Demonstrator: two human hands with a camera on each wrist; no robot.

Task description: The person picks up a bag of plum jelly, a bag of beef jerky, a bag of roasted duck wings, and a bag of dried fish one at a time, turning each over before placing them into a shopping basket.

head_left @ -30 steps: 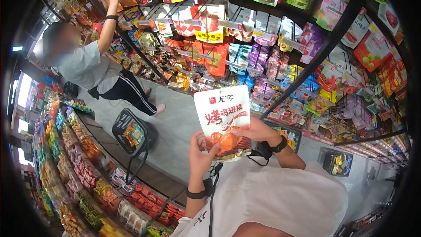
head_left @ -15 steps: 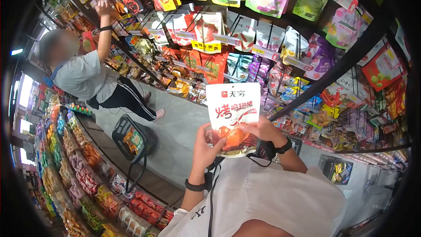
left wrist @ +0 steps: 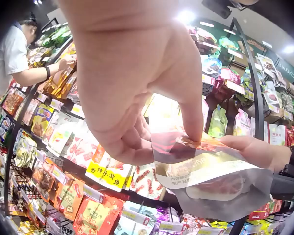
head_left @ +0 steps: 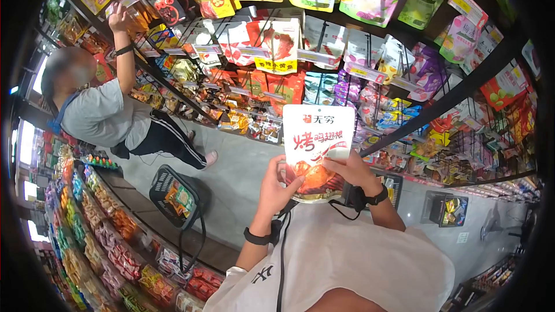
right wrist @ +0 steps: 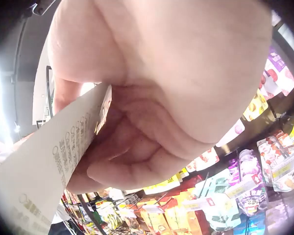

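Observation:
In the head view a white pouch (head_left: 319,138) with red lettering and a picture of browned food is held upright in front of the chest. The left hand (head_left: 276,184) grips its left edge, thumb on the front and fingers behind. The right hand (head_left: 351,170) pinches the right edge, its thumb over the printed picture. From the left wrist, the pouch's grey and gold bottom (left wrist: 210,183) shows beneath the left hand (left wrist: 137,88). In the right wrist view, the pouch's pale printed back (right wrist: 49,156) runs alongside the curled fingers of the right hand (right wrist: 157,93).
Racks of hanging snack pouches (head_left: 277,46) stand ahead, with a dark post (head_left: 445,104) slanting at right. Another person (head_left: 104,110) reaches to the rack at left. A basket (head_left: 176,196) stands on the floor, another basket (head_left: 448,209) at right. Candy bins (head_left: 124,254) curve along the left.
The pouch and both hands have shifted right and slightly up in the head view, with the grip kept. The other person's raised hand has moved left and down.

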